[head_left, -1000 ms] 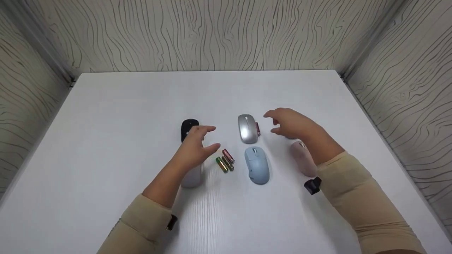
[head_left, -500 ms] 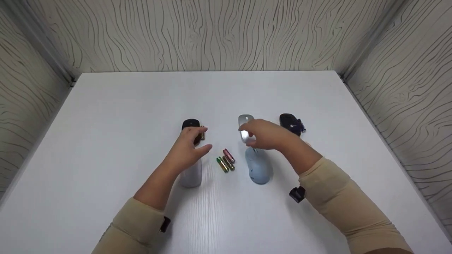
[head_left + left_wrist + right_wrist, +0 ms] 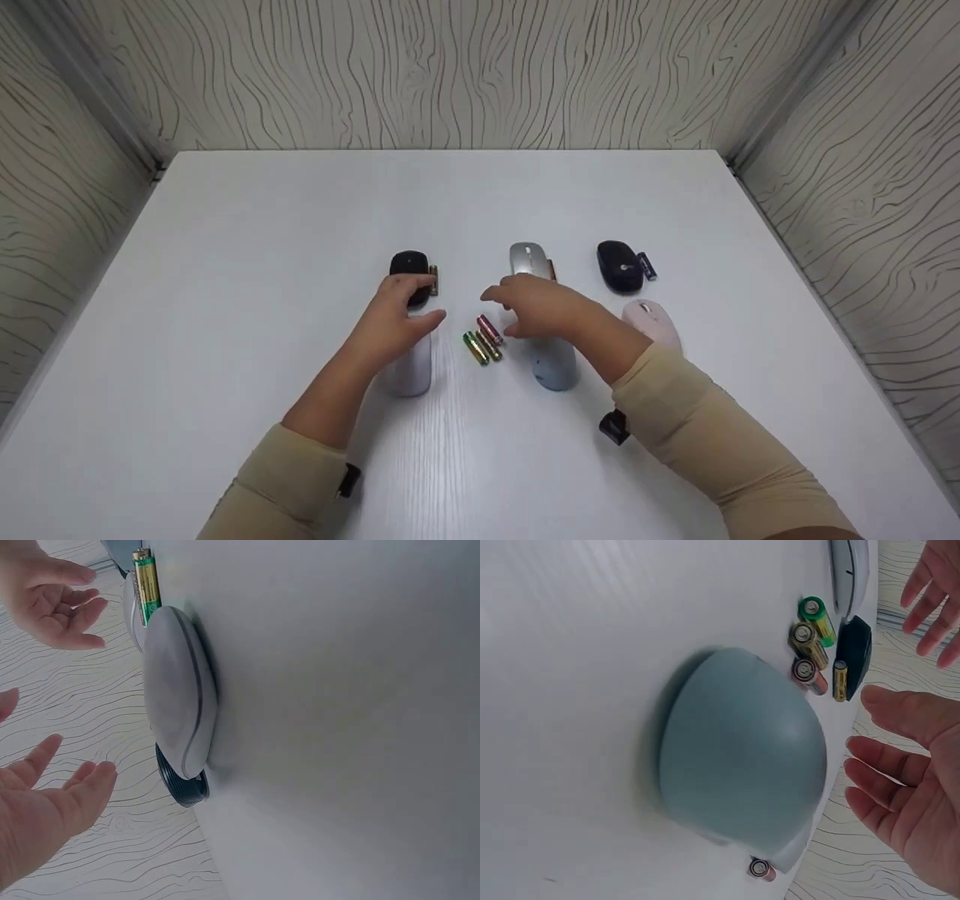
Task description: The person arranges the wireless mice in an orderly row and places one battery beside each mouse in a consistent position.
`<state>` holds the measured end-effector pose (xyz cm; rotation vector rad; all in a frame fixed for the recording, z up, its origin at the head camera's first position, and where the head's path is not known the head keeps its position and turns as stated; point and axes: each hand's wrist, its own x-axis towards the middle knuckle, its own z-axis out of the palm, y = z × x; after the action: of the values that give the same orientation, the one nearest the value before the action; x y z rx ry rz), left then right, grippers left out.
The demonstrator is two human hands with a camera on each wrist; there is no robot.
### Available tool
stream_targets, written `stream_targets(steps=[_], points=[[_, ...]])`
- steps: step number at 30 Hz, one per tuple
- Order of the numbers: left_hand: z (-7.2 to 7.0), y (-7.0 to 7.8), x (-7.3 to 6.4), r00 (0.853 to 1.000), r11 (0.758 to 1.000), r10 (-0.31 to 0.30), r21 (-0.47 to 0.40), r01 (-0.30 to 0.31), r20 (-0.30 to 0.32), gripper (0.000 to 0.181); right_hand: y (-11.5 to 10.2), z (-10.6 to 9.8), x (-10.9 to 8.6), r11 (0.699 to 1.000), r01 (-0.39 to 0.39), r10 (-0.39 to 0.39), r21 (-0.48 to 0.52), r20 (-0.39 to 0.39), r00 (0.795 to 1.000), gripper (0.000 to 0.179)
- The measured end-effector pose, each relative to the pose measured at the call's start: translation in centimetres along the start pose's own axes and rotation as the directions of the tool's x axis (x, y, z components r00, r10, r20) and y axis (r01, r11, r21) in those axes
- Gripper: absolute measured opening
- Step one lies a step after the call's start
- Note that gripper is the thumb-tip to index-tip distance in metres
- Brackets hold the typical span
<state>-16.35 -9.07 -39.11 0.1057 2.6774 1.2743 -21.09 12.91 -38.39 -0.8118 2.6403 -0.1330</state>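
Observation:
My left hand hovers with spread fingers over a light grey mouse and the lower end of a black mouse, holding nothing. A gold battery lies beside that black mouse. Above the blue mouse is my right hand, its fingers loosely bent and nothing between them; it partly hides the silver mouse too. Between the hands lie a red battery, a gold-brown battery and a green battery. In the right wrist view, the blue mouse fills the middle.
Another red battery lies against the silver mouse. On the right sit a second black mouse with a dark battery beside it, and a pink mouse partly behind the right forearm. Wood-grain panels enclose the white table.
My right hand has swept left from beside the silver mouse to above the blue one, uncovering the right-hand black mouse. The left hand has shifted slightly down and left.

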Motion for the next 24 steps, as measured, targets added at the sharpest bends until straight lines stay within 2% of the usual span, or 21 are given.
stream_targets(steps=[6, 11, 18, 24], points=[[0.4, 0.0, -0.1, 1.0, 1.0, 0.001, -0.007, -0.001, 0.014, 0.054, -0.2, 1.3, 0.8, 0.994, 0.019, -0.017, -0.104, 0.021, 1.0, 0.059], [0.6, -0.1, -0.3, 1.0, 1.0, -0.005, -0.014, 0.005, 0.011, 0.054, -0.2, 2.0, 1.1, 0.989, 0.037, -0.036, -0.141, 0.012, 0.999, 0.058], [1.1, -0.3, 0.0, 1.0, 1.0, -0.027, -0.016, 0.027, 0.011, 0.054, -0.2, 2.7, 1.5, 0.977, 0.086, -0.091, -0.197, -0.017, 0.996, 0.043], [1.2, -0.4, 0.0, 1.0, 1.0, -0.004, -0.012, 0.004, 0.006, 0.054, -0.1, 3.1, 1.6, 0.972, 0.106, -0.12, -0.211, -0.057, 0.991, 0.028]])
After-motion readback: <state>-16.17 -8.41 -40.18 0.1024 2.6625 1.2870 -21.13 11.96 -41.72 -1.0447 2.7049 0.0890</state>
